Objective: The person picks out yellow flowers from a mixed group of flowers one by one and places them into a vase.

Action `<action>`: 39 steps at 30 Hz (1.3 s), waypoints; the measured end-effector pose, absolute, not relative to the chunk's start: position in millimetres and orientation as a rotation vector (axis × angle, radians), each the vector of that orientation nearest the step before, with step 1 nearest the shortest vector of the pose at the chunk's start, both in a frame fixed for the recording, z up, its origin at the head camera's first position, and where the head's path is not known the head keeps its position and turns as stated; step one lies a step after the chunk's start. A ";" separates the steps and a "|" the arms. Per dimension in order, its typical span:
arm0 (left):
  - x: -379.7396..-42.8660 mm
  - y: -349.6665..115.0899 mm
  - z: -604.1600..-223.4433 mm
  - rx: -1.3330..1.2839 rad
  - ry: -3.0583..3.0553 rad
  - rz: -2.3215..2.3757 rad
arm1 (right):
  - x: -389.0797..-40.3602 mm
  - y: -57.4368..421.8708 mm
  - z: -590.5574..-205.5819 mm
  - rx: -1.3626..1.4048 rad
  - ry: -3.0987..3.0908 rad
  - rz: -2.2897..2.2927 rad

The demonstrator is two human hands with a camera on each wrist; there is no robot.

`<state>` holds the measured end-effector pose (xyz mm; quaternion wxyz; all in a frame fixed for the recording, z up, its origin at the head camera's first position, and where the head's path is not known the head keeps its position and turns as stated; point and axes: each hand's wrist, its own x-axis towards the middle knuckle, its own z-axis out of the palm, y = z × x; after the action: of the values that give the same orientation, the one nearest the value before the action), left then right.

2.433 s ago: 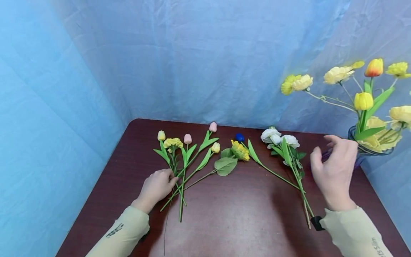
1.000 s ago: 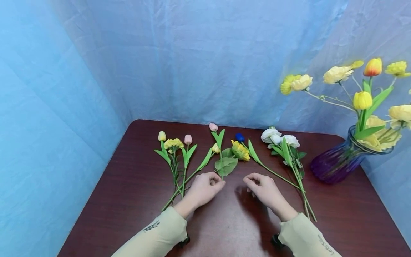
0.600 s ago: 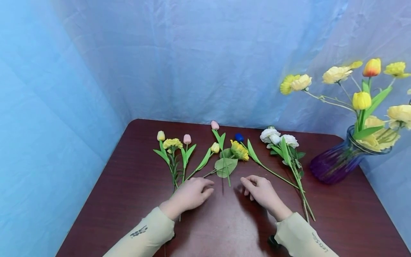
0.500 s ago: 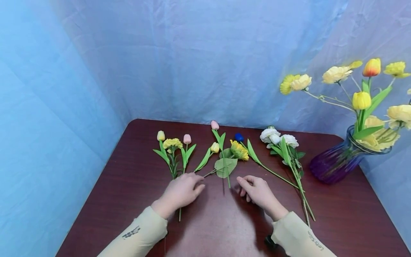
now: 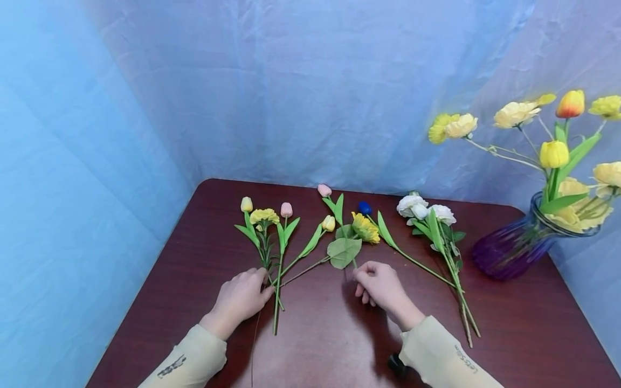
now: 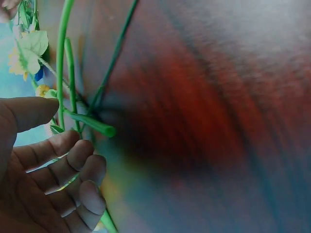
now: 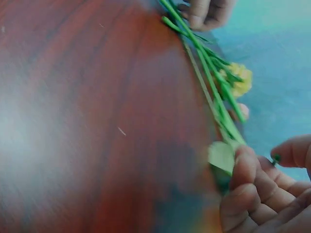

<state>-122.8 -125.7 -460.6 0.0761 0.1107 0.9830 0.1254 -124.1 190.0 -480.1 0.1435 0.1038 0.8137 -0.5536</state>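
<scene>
My right hand [image 5: 380,288] pinches the lower stem of a pink tulip [image 5: 324,190], whose head points toward the back of the table. That stem passes over the leaf of a yellow sunflower [image 5: 365,228]. On the left, my left hand [image 5: 241,297] is at the crossed stems of a pale yellow tulip [image 5: 246,204], a yellow carnation-like flower [image 5: 264,216] and another pink tulip [image 5: 287,210]. Its thumb [image 6: 36,112] and fingers [image 6: 80,155] are parted around green stems [image 6: 63,58] in the left wrist view, not closed on them.
A second pale yellow tulip [image 5: 328,223] lies in the middle. To the right are a blue tulip [image 5: 365,208] and white flowers [image 5: 413,206]. A tilted purple glass vase [image 5: 504,250] with yellow flowers stands at the table's right edge. Blue cloth [image 5: 310,97] hangs behind.
My left hand carried the pink tulip to the middle, let it go and moved back left to the other stems. My right hand came from beside the vase and took the tulip's stem.
</scene>
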 end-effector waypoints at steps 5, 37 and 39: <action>-121.4 -125.4 -466.7 0.342 2.939 0.400 | -128.2 226.7 -464.3 0.298 2.700 -1.452; -130.8 -128.2 -482.4 0.223 2.875 0.474 | -121.0 351.3 -483.2 0.644 3.230 -1.071; -131.3 -128.5 -483.3 0.234 2.897 0.477 | -120.0 347.4 -487.6 0.574 3.301 -0.996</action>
<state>-131.3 -128.5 -483.3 0.0981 0.0792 0.9788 0.1613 -120.0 347.4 -487.6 -0.1758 0.1616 0.9297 -0.2805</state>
